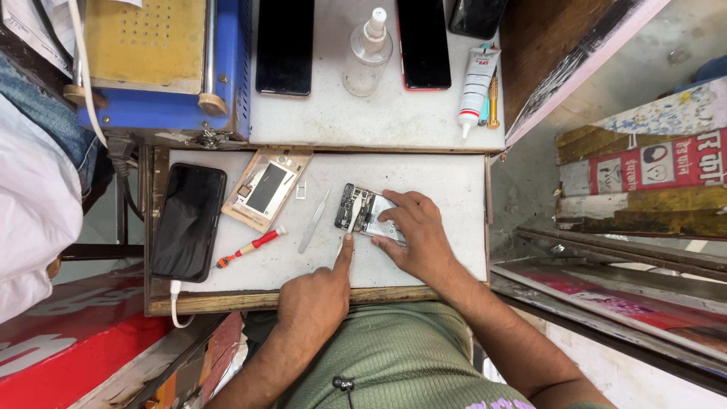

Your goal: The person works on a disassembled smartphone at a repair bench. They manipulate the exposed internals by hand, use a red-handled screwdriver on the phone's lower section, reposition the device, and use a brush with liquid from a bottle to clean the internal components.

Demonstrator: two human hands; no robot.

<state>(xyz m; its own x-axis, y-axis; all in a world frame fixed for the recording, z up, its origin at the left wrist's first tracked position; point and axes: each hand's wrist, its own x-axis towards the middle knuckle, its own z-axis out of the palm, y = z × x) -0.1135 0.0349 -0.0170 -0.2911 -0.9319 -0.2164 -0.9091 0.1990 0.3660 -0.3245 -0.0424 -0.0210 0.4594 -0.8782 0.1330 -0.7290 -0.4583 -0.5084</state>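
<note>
An opened phone (363, 213), its back removed so that board and battery are exposed, is laid flat on the white work surface (454, 182) just in front of the person, between the two hands. It is steadied by the right hand (415, 236), whose fingers are spread and pressed down over its right part, apparently so that it cannot slide while it is worked on. A thin white pry tool (353, 216) is pinched in the left hand (318, 299), forefinger extended along it, its tip set at the phone's near left edge; the fingers are closed tight on the tool. The phone's long axis is seen to run roughly left to right with a slight tilt, the circuit end pointing to the left and away, the battery end hidden under the right hand. Beside it, to the left, a pair of tweezers (313, 222), a red-handled screwdriver (250, 248) and the detached gold back cover (266, 188) are laid within easy reach, and a dark phone (188, 221) with a white cable is set at the far left. On the upper shelf two more phones, a clear spray bottle (368, 57) and a white glue tube (475, 87) are kept.
</note>
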